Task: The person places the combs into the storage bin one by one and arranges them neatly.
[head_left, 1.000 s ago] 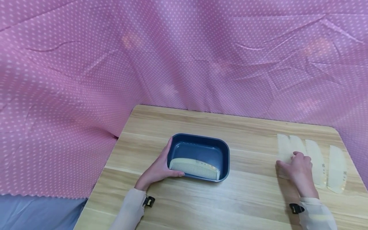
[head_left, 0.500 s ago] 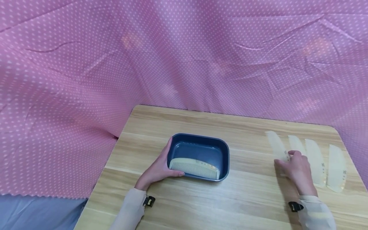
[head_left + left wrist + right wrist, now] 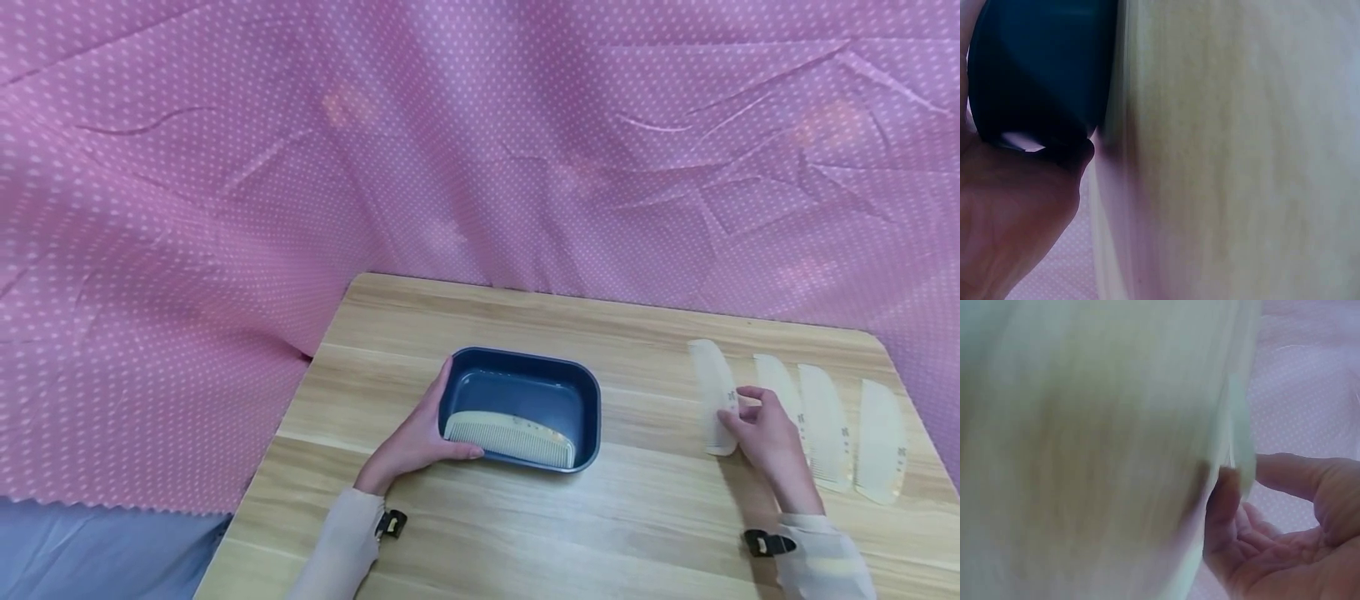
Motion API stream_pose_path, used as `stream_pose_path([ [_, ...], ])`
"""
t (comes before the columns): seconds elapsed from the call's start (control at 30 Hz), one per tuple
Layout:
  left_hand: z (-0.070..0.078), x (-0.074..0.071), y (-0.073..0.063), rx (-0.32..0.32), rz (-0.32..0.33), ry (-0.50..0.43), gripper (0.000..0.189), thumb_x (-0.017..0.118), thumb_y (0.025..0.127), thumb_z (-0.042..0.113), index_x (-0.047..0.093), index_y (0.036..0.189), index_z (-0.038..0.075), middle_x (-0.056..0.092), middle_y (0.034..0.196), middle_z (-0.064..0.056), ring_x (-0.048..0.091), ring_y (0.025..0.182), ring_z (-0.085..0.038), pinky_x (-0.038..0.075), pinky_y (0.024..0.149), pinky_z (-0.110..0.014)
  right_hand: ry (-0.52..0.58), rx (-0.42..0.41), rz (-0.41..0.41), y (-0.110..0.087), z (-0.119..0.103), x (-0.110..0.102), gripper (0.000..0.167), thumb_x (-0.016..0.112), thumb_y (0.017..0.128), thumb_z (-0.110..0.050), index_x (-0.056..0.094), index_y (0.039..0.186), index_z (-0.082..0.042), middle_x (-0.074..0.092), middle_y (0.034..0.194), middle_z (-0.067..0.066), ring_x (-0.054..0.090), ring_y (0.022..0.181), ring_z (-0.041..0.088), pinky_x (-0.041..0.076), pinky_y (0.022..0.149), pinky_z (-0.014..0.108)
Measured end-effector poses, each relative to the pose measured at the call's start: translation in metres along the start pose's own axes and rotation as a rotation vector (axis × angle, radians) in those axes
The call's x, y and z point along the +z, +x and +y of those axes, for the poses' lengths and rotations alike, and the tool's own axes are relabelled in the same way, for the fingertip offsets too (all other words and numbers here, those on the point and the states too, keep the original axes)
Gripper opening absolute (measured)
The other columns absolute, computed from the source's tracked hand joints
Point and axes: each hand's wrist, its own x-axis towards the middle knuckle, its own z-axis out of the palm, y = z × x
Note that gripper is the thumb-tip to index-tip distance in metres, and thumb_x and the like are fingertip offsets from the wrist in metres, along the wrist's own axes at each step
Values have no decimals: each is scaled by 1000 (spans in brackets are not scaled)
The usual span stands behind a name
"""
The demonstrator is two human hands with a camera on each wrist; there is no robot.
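Observation:
My left hand [image 3: 416, 433] holds the near-left corner of a dark blue rectangular tray [image 3: 588, 454], thumb along its front side and fingers at its left wall. Inside the tray one pale comb [image 3: 510, 437] leans along the near wall, teeth downward. The left wrist view shows the same tray [image 3: 1041, 62] close up with the thumb against it. At the right of the table, my right hand [image 3: 772, 442] pinches another pale comb [image 3: 712, 387] between thumb and fingers at its curved back. That comb [image 3: 1244, 437] appears nearly edge-on in the right wrist view.
Three more pale combs lie at the right: one [image 3: 776, 379] partly behind the right hand, a second [image 3: 821, 417] beside it, and a third [image 3: 881, 442] near the right edge. The wooden table [image 3: 645, 508] backs onto a pink dotted cloth [image 3: 480, 150].
The leftmost comb has moved left, away from the row, with my right hand, first slanting and now more upright in the head view. My left hand and the tray have stayed put.

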Motion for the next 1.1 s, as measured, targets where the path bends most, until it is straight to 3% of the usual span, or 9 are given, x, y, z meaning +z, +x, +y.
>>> stream_pose_path([
  [0.1,0,0,0,-9,-1,8,145,101,79,28,-7,175,40,4,181,8,7,165,-23,12,127,-67,87,-24,3,1,-1,5,62,63,111,-14,33,154,18,64,123,40,70,101,27,53,69,19],
  [0.2,1,1,0,-19,1,20,146,102,79,30,-7,176,37,3,181,9,7,165,-23,12,128,-67,169,-21,9,1,-1,9,62,63,111,-10,32,155,20,66,120,37,62,91,-1,54,70,16],
  [0.3,2,1,0,-26,1,27,146,102,79,31,-7,176,34,3,181,8,6,165,-23,12,128,-66,232,-15,28,0,-2,12,61,64,111,-10,34,156,18,70,114,26,53,87,-16,53,71,14],
  [0.43,4,0,0,-31,3,30,146,101,79,31,-7,176,37,3,181,7,7,165,-24,12,128,-66,325,-38,51,-2,-3,17,60,64,111,-10,36,158,14,71,104,-2,56,90,-15,51,74,12],
  [0.53,5,0,-1,-37,5,37,146,101,79,31,-7,176,36,3,182,6,7,165,-24,12,128,-66,403,-55,56,-3,-8,21,61,65,111,-11,36,160,11,67,100,-14,61,91,-8,52,75,14],
  [0.7,4,0,-1,-35,3,36,146,101,79,31,-7,177,30,4,182,4,7,165,-25,13,127,-66,518,-86,37,-3,-19,27,57,66,111,-11,42,160,4,68,102,-14,64,94,-1,53,77,15],
  [0.93,4,-1,-2,-36,6,35,147,102,78,31,-7,177,30,4,182,4,7,165,-25,12,128,-66,800,-157,-52,-5,-39,37,48,70,107,-3,54,153,-2,73,104,-5,67,94,6,56,77,17],
  [1.1,7,-1,-2,-31,2,22,146,102,78,29,-7,175,39,4,181,7,7,165,-22,12,128,-64,815,-206,-58,-5,-53,41,46,69,107,-1,58,151,-3,74,105,-4,67,96,6,55,82,17],
])
